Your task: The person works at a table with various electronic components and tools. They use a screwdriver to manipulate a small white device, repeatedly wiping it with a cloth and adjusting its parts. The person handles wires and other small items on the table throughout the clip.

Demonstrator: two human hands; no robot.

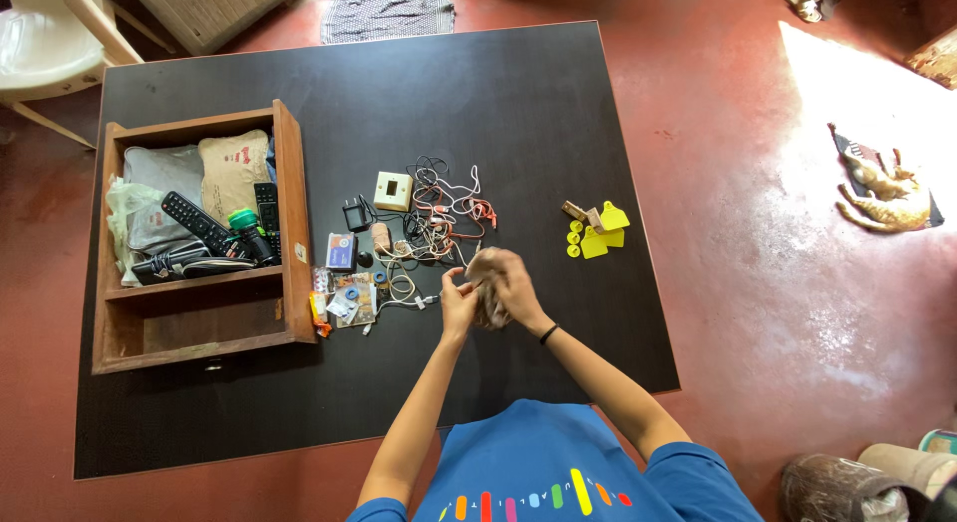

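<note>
Both hands point(488, 291) clutch a crumpled brownish cloth point(488, 283) (blurred), pressed together.

Right hand point(510, 283) blurred; held bundle point(488, 305) unidentifiable.

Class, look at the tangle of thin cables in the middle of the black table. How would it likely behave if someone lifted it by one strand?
The tangle of cables would probably sag limply, being thin and loosely looped. Interwoven strands would likely drag neighbours along. It looks light, so it should slide easily on the table.
</note>
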